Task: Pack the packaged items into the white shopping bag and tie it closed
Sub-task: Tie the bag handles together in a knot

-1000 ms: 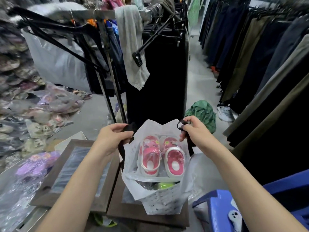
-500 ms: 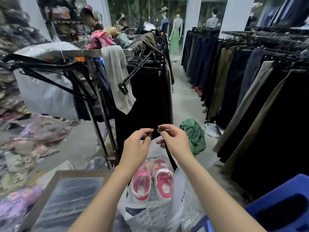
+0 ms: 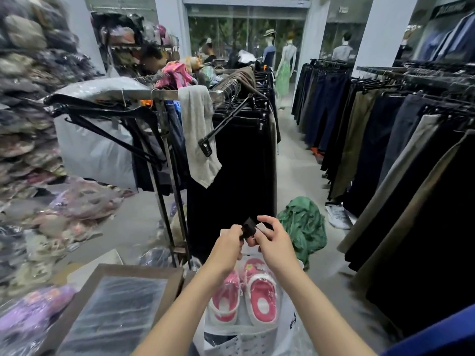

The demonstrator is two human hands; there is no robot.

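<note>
Pinching black handles (image 3: 248, 228) with left hand (image 3: 227, 246) and right hand (image 3: 275, 242) above bag (image 3: 290, 318) holding 2 pink shoes (image 3: 261, 300); bag print unreadable.

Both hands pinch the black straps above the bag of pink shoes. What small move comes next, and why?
Probably cross one black strap over the other to start a knot: the left hand and right hand pinch both above the white shopping bag, the packaged pink shoes sit inside, and no knot shows yet.
</note>
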